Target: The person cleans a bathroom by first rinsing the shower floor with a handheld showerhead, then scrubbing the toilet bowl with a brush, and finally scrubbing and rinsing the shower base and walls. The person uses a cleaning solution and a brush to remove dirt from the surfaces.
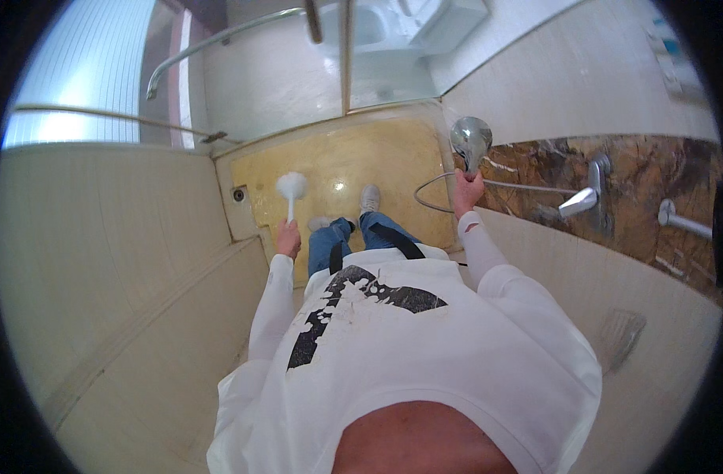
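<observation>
The left hand (288, 238) is clamped on a white round-headed plastic brush (292, 186), handle pointing forward to the yellow shower floor (393, 158); the right hand (467, 190) grips a chrome shower head (471, 140) upright.

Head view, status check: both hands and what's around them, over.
Left hand shut on white brush, head down over yellow shower floor. Right hand shut on chrome shower head, hose looping below. Nothing blocking either.

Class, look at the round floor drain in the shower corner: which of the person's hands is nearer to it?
Left. The left hand, holding the white brush, is beside the drain; the right hand holds the shower head across the floor.
</observation>
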The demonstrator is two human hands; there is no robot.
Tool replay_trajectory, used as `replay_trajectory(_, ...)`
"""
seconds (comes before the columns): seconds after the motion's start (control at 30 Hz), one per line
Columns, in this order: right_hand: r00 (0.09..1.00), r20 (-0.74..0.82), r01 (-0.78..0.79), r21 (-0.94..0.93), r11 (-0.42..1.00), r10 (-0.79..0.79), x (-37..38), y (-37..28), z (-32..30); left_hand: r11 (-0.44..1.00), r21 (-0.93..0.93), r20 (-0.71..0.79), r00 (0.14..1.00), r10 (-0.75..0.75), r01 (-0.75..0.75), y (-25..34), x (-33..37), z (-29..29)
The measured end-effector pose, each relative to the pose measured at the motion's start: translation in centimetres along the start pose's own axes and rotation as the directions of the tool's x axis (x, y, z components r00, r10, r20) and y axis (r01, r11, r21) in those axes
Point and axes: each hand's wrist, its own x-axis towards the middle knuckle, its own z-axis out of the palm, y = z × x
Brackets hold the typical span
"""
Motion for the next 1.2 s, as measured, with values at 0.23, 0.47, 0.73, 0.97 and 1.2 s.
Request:
replay_trajectory(0.23, 0.936, -0.299, -0.203, -0.028, 0.979, 0.185, -1.7, 6.3, -7.3, 0.946, 0.243, 0.455, 0.887, 0.086, -0.216, 12.7, -1.2, 8.7)
replay_trajectory(0.47, 0.875, -0.396, -0.252, 0.117, 0.961, 0.278, -6.4, 8.4, -9.7, 0.729, 0.348, 0.688, 0.688, 0.229, -0.590, 17.9, -3.4, 17.3)
replay_trajectory(0.73, 0.944, -0.181, -0.159, 0.484, 0.861, 0.276, -11.3, 0.5, -1.5, 0.397, 0.262, 0.941, 0.324, 0.097, -0.880, 22.3, -6.3, 19.9)
replay_trajectory(0.97, 0.915, -0.195, -0.168, 0.608, 0.776, 0.352, -12.7, -6.1, 8.3, 0.343, 0.037, 0.999, 0.033, -0.019, -0.939, 22.2, -3.8, 20.5)
replay_trajectory(1.2, 0.868, -0.081, -0.161, 0.888, 0.431, 0.490, -14.5, -6.1, 9.1, 0.555, 0.036, 0.991, -0.044, -0.129, -0.831, 23.1, -3.5, 20.6)
